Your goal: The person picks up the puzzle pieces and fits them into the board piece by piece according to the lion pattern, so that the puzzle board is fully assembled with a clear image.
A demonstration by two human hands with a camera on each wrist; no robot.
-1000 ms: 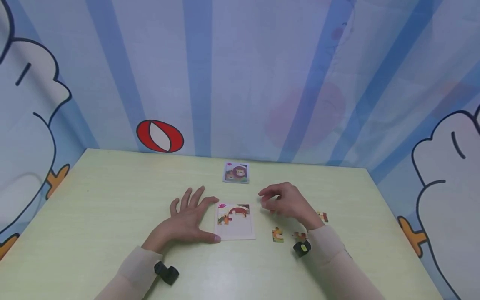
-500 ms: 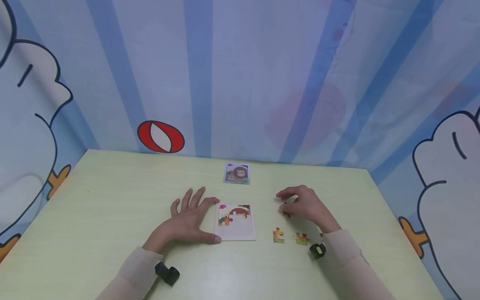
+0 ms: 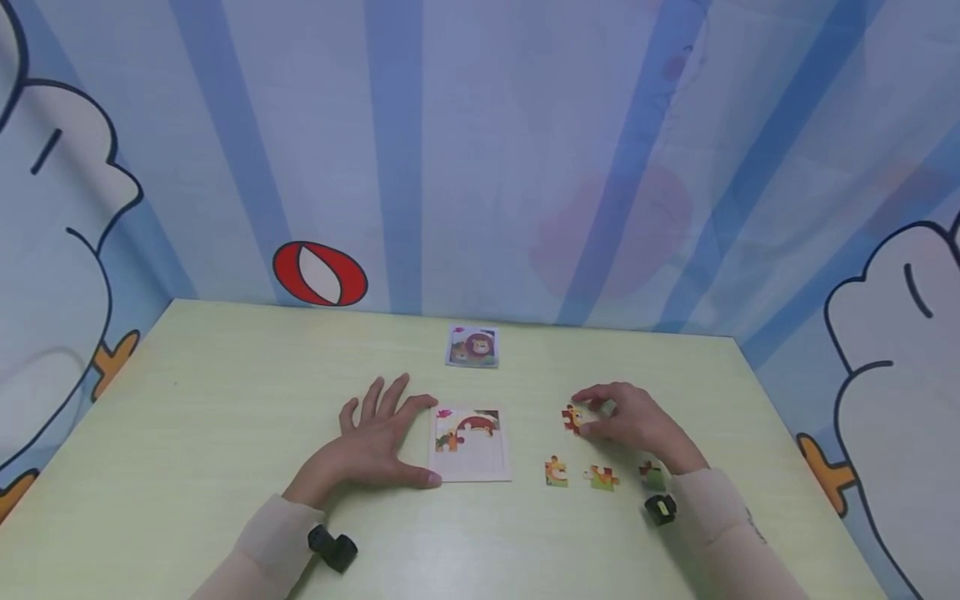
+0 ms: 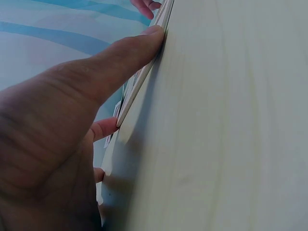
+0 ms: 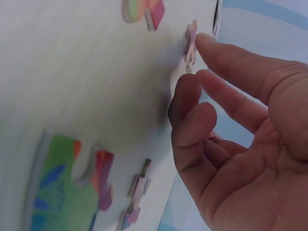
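Head view: the right hand (image 3: 633, 418) touches a red-and-yellow, cardboard-like jigsaw piece (image 3: 572, 419), pinch unclear, right of a square white, card-like board (image 3: 480, 462); fingers spread, the left hand (image 3: 378, 446) borders it. Light edge contact should serve best.

I note a pale yellow-green tabletop (image 3: 262, 375); backdrop (image 3: 480, 167) light blue, striped darker blue; puzzle board (image 3: 480, 464) white, with pink and reddish-brown printing; loose puzzle pieces (image 3: 602, 478) orange, yellow, red and green; sleeves (image 3: 714, 504) beige.
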